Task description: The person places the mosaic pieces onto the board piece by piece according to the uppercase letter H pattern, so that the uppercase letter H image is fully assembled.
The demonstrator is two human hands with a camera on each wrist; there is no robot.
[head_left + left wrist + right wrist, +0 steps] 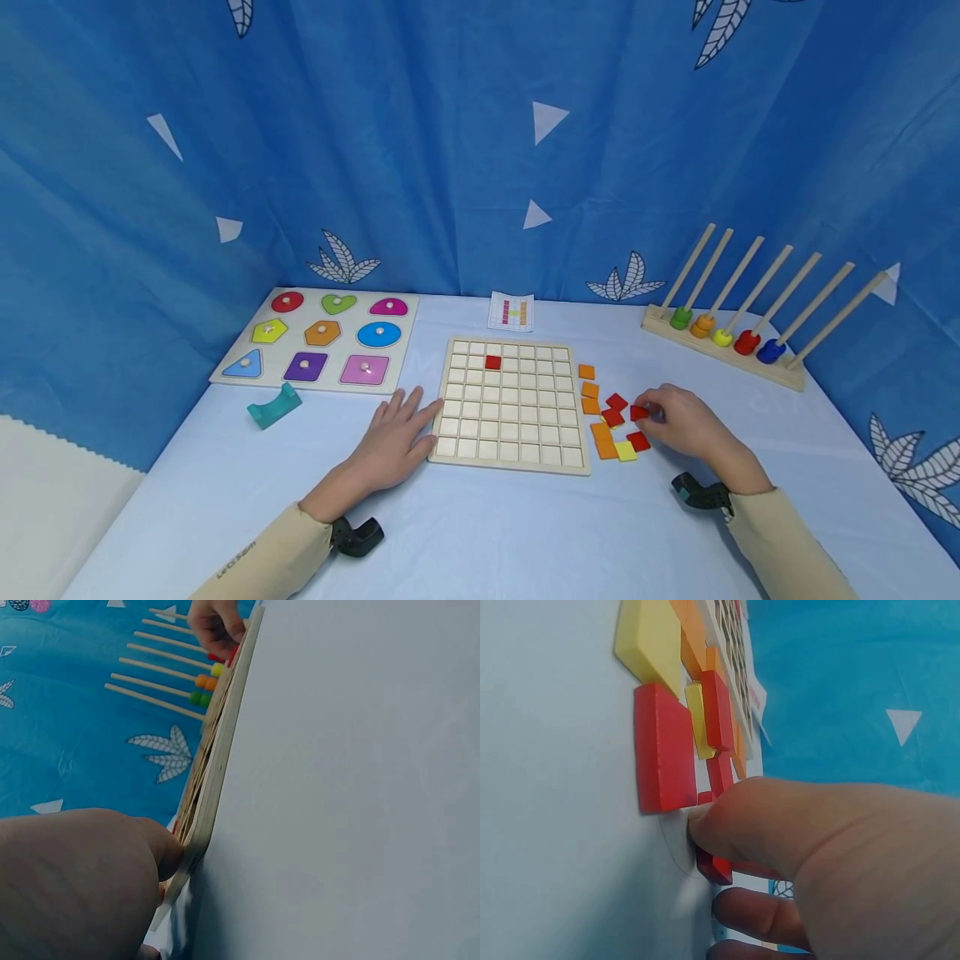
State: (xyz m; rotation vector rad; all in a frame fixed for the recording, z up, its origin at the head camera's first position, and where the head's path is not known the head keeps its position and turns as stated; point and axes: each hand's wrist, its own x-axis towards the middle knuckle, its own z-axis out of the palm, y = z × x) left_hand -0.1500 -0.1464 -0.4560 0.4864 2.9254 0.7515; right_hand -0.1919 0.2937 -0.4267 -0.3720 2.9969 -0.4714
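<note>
My left hand lies with straight, spread fingers along the left edge of a wooden grid board, its fingertips touching the rim. One red tile sits in a cell near the board's top. To the right of the board, my right hand pinches a red square tile between thumb and fingers; in the right wrist view the thumb covers part of it. Around that hand are loose red tiles, a yellow tile and several orange tiles. Another yellow tile lies partly under a red one.
A pattern card lies behind the board. At the back left is a shape puzzle with knobbed pieces, and a teal curved piece lies in front of it. A wooden peg rack with coloured beads stands at the back right.
</note>
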